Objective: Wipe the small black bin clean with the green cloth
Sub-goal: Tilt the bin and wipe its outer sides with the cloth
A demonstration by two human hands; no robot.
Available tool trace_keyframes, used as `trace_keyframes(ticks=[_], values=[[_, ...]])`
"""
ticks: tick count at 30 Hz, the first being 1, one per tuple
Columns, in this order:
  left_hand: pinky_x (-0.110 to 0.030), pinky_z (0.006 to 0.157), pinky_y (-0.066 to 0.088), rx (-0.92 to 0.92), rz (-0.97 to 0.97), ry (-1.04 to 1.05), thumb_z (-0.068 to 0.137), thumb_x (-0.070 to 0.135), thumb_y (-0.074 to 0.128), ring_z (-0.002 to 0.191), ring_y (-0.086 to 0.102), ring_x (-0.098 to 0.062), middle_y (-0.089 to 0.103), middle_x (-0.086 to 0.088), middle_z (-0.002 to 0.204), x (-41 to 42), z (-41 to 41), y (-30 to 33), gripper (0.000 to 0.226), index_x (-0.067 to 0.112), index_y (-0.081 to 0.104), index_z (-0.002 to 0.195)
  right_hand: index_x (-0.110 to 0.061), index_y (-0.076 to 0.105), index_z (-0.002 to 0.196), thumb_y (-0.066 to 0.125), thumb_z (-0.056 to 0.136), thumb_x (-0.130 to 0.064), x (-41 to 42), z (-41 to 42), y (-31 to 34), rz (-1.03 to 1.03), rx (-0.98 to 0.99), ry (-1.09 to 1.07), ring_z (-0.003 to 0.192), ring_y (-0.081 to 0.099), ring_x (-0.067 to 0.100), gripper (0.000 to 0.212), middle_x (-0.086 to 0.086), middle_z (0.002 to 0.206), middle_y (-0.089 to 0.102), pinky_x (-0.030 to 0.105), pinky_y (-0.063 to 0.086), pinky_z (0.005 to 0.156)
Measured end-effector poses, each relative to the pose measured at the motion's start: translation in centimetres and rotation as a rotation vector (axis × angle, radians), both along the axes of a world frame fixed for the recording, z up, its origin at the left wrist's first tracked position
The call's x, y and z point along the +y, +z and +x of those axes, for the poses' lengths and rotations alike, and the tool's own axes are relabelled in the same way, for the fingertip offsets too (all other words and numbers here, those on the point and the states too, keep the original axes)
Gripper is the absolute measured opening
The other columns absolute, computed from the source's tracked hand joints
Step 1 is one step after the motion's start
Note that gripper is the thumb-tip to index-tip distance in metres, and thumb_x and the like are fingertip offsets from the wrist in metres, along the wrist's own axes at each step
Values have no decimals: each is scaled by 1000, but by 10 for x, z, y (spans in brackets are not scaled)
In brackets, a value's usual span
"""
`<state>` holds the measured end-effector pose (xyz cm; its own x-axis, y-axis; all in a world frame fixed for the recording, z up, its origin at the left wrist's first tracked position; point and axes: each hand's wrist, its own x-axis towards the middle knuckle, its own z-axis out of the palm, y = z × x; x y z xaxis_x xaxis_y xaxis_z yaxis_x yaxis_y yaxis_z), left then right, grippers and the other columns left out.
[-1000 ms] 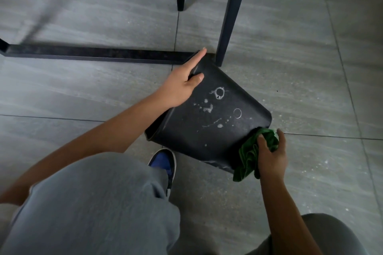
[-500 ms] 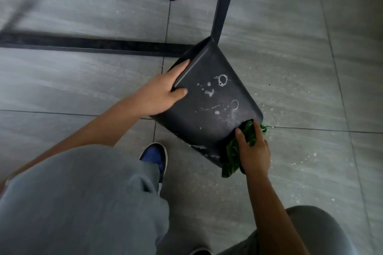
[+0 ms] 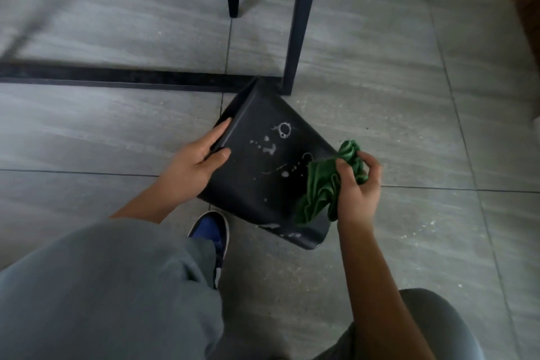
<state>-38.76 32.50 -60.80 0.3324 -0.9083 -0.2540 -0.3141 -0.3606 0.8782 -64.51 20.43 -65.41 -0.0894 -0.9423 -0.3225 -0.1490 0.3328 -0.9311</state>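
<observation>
The small black bin (image 3: 257, 172) lies tilted on its side on the grey tile floor, one flat face up and marked with white rings and spots. My left hand (image 3: 195, 164) grips the bin's left edge near the rim, thumb on the top face. My right hand (image 3: 358, 184) holds the bunched green cloth (image 3: 324, 184) against the bin's right side, near its base. The cloth hangs down over the face.
Dark furniture legs (image 3: 298, 23) stand just behind the bin, and a dark floor bar (image 3: 117, 77) runs left from it. My blue shoe (image 3: 210, 231) and grey trouser knees are below the bin. White specks dot the floor (image 3: 423, 231) at right.
My right hand has brought the cloth from the bin's lower right corner up onto its top face. My left hand slid down along the left edge; the bin turned slightly.
</observation>
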Motion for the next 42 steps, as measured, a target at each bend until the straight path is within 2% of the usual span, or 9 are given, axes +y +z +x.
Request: trace_keyframes(ticks=[6,9,12,18,25,28,32,36,42], values=[[-3,93,41,-60,18,5,105,18,50,114,55,18,56,26,130,-1,1,-4,55,31,31,155,-27,47,149,59,91,-56,18,12,-35,-181,423,-9,149,34,29,66,6,161,37,51,35,118],[-4,94,42,-88,31,-5,105,25,49,112,57,14,58,25,128,-1,3,-6,57,36,28,157,-28,44,153,50,90,-67,28,18,-34,-122,523,98,153,29,31,75,6,168,28,52,31,122],[-2,95,41,-110,40,-46,106,26,47,117,56,8,57,16,137,-4,3,-4,58,37,24,157,-26,46,152,58,98,-49,28,21,-48,-193,662,185,147,40,34,60,6,166,34,53,40,115],[-19,108,43,-140,-1,-170,105,25,48,127,54,-5,53,8,145,-12,-4,3,60,31,22,159,-24,68,132,61,93,-20,-53,50,-28,-289,558,96,116,66,30,39,2,134,66,34,50,89],[-23,113,35,-218,-58,-25,102,25,51,137,49,-16,49,-3,152,-12,-5,-3,59,20,30,157,-23,70,130,60,97,-23,24,146,15,-772,440,411,133,57,28,35,8,144,60,43,41,113],[-36,110,46,-180,-3,-42,98,37,48,127,58,-14,59,0,142,2,1,-8,61,30,31,156,-26,64,137,56,98,-35,45,113,-17,-662,568,357,136,53,32,41,10,150,56,53,38,116],[-33,110,45,-129,-7,-54,105,30,47,128,56,-10,57,4,143,5,2,-6,56,31,26,158,-22,62,139,47,94,-46,16,44,-52,-303,606,64,129,56,42,54,19,149,54,58,49,102],[-44,70,54,-263,-4,-125,105,34,44,69,66,-25,69,-13,80,-3,-4,-1,58,33,22,159,-21,61,139,44,89,-43,24,63,-26,-295,514,16,133,54,38,58,16,151,54,55,46,109],[-14,77,46,-309,-89,-130,104,29,49,79,63,2,72,4,102,-3,-6,-3,58,24,29,158,-26,64,137,55,101,-37,40,131,3,-678,525,322,141,49,31,39,9,154,52,45,34,116]])
